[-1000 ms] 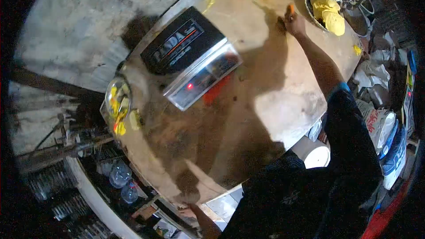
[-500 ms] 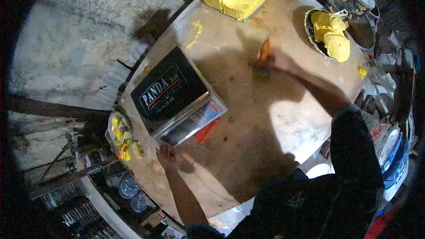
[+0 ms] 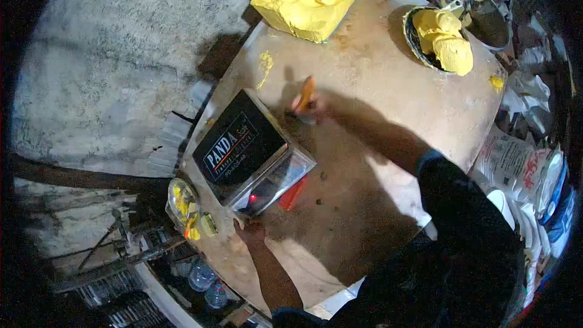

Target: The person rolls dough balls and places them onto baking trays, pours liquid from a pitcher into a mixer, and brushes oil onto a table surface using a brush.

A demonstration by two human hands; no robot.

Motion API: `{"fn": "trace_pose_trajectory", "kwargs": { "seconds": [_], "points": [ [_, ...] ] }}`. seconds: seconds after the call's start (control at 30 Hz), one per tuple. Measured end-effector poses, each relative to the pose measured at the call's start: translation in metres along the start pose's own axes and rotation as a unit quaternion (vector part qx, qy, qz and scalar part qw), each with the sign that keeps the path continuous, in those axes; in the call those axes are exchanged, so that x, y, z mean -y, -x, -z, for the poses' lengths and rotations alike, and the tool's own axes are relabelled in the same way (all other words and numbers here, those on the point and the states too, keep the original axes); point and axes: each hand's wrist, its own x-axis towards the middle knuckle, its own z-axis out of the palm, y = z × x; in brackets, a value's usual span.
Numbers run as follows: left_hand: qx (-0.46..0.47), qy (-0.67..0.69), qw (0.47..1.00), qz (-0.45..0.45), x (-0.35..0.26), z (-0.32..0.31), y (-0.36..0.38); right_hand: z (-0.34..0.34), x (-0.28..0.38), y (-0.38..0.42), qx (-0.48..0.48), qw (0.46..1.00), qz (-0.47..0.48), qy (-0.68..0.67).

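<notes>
A black-topped PANDA digital scale stands on the table, with a small red glow showing on its front panel. My left hand is at the scale's near corner, thumb stretched out and fingertips in shadow right by its front edge. Beyond the scale's right side, my right hand grips a scraper by its orange handle, which points up and away. The scraper's blade is blurred and mostly hidden below the hand. A red flat piece pokes out beside the scale's front.
A large yellow block of fat sits at the table's far end. Right of it, a dark bowl holds yellow lumps. Left of the scale are a plastic tub with yellow smears and a small pale block. White sacks lie at right.
My right hand has moved left with the scraper, closer to the scale. A red glow now shows on the scale's panel. The whole view has shifted slightly; my left hand stays by the scale.
</notes>
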Motion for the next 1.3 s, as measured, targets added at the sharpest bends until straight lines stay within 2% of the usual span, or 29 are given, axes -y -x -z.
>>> {"fn": "trace_pose_trajectory", "kwargs": {
  "seconds": [0.03,0.07,0.1,0.13,0.17,0.2,0.23,0.3,0.33,0.37,0.4,0.43,0.47,0.53,0.57,0.6,0.67,0.73,0.83,0.87,0.9,0.93,0.97,1.03,1.1,1.17,1.23,1.27,1.3],
  "points": [
    [-0.008,-0.018,1.000,0.017,-0.003,0.000,0.001,0.018,0.016,-0.002,0.045,0.995,0.017,0.089],
    [-0.017,-0.035,0.999,0.035,-0.004,0.002,0.002,0.019,0.063,0.001,-0.196,0.961,-0.046,0.191],
    [-0.013,-0.037,0.998,0.040,-0.006,0.006,-0.002,0.063,0.051,-0.008,-0.275,0.958,-0.012,0.082],
    [0.005,-0.039,0.998,0.043,-0.010,0.012,-0.011,0.080,0.070,-0.005,-0.375,0.922,0.015,0.099],
    [0.024,-0.042,0.998,0.047,-0.015,0.015,-0.020,0.091,0.113,0.016,-0.432,0.856,0.040,0.281],
    [0.029,-0.045,0.997,0.055,-0.020,0.015,-0.028,0.123,0.095,0.027,-0.469,0.782,0.071,0.404],
    [0.068,-0.036,0.995,0.063,-0.025,0.017,-0.034,0.144,0.091,0.047,-0.473,0.763,0.112,0.425],
    [0.137,-0.010,0.987,0.081,-0.027,0.031,-0.043,0.130,0.129,0.108,-0.513,0.746,0.014,0.424],
    [0.138,-0.007,0.986,0.090,-0.024,0.043,-0.048,0.183,0.085,0.141,-0.543,0.721,0.028,0.431],
    [0.195,-0.017,0.979,0.062,-0.022,0.053,-0.056,0.154,0.135,0.181,-0.554,0.707,-0.043,0.439],
    [0.251,-0.028,0.967,0.034,-0.022,0.061,-0.057,0.167,0.140,0.225,-0.566,0.713,0.006,0.413],
    [0.281,0.082,0.944,0.149,-0.022,0.055,-0.049,0.164,0.163,0.263,-0.584,0.638,-0.088,0.494],
    [0.287,0.078,0.942,0.156,-0.015,0.053,-0.045,0.190,0.165,0.314,-0.512,0.716,-0.064,0.470],
    [0.329,0.048,0.936,0.111,-0.005,0.061,-0.038,0.153,0.209,0.359,-0.532,0.598,-0.127,0.586],
    [0.331,0.045,0.935,0.117,-0.006,0.075,-0.051,0.129,0.222,0.368,-0.521,0.566,-0.139,0.623],
    [0.278,0.014,0.956,0.088,-0.003,0.096,-0.073,0.104,0.226,0.375,-0.496,0.561,-0.114,0.653],
    [0.213,-0.016,0.975,0.061,0.005,0.121,-0.052,0.105,0.160,0.404,-0.365,0.605,0.066,0.705],
    [0.125,-0.265,0.943,-0.156,0.023,0.099,0.018,0.020,0.129,0.402,-0.344,0.738,0.009,0.580],
    [0.112,-0.208,0.969,-0.075,0.037,0.155,-0.031,-0.132,0.092,0.396,-0.193,0.894,-0.061,0.399],
    [0.108,-0.207,0.970,-0.069,0.042,0.184,-0.064,-0.179,0.090,0.400,-0.102,0.921,-0.072,0.368],
    [0.147,-0.287,0.940,-0.114,0.044,0.211,-0.101,-0.215,0.091,0.405,-0.009,0.931,-0.072,0.357],
    [0.185,-0.365,0.898,-0.160,0.044,0.223,-0.118,-0.238,0.099,0.410,0.087,0.930,-0.052,0.354],
    [0.184,-0.365,0.898,-0.162,0.036,0.218,-0.105,-0.240,0.108,0.412,0.139,0.927,-0.038,0.347],
    [0.130,-0.442,0.882,-0.099,0.005,0.190,-0.026,-0.188,0.132,0.405,0.115,0.930,-0.055,0.345],
    [0.031,-0.317,0.943,-0.099,-0.001,0.158,0.063,-0.082,0.149,0.393,-0.065,0.909,-0.140,0.388],
    [-0.001,-0.279,0.958,-0.062,-0.021,0.215,0.027,0.041,0.163,0.383,-0.281,0.798,-0.241,0.476],
    [-0.023,-0.424,0.898,-0.119,-0.027,0.235,0.033,0.207,0.146,0.382,-0.314,0.714,-0.174,0.601],
    [-0.034,-0.471,0.871,-0.137,-0.024,0.235,0.035,0.232,0.171,0.362,-0.299,0.761,-0.131,0.561],
    [-0.038,-0.403,0.901,-0.153,-0.013,0.233,0.048,0.238,0.179,0.340,-0.317,0.747,-0.117,0.572]
  ]
}}
